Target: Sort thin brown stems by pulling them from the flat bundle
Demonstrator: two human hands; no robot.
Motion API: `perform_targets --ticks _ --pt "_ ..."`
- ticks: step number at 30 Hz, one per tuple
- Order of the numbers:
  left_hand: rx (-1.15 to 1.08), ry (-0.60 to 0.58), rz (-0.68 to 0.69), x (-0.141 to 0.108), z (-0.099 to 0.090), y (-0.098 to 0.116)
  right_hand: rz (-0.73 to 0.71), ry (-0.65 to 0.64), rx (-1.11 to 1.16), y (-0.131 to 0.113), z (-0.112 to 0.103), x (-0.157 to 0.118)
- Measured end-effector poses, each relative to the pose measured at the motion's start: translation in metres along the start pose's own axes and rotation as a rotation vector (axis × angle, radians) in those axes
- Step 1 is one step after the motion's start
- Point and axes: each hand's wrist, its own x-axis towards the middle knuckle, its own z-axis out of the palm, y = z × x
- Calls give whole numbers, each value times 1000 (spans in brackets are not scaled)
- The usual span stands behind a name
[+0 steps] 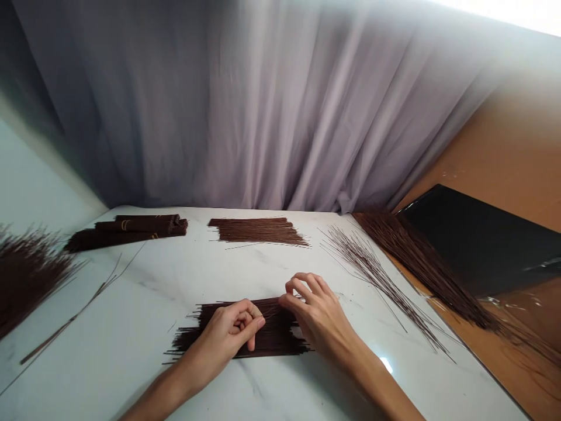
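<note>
A flat layer of thin dark brown sticks [272, 342] lies on the white marbled table, right under my two hands. My left hand [236, 324] rests over its middle, fingers curled in and thumb pressed against the index finger. Above the layer's right end, my right hand [315, 307] has its thumb and index finger together, the other fingers bent. Anything pinched in either hand is too thin to make out against the brown sticks.
Dark rolled bundles [144, 227] lie at the back left, another stick layer [258, 231] at the back middle. Loose sticks [381, 280] spread on the right, near a long bundle [425, 269] and a black panel [477, 245]. More sticks [28, 275] fill the left edge. A grey curtain [263, 105] hangs behind.
</note>
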Motion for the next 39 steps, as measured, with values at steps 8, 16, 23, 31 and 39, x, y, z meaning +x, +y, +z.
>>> perform_targets --ticks 8,16,23,31,39 --pt "30 -22 6 0 -8 -1 406 -147 572 41 -38 -14" --pt "34 -23 1 1 -11 2 486 -197 808 60 -34 -16" --pt "42 -18 13 2 -11 2 481 -159 801 62 -31 -17" --pt "-6 10 17 3 -7 1 547 -105 871 58 -28 -14" --pt "-341 79 -2 6 -3 4 823 306 1058 1 -12 1"
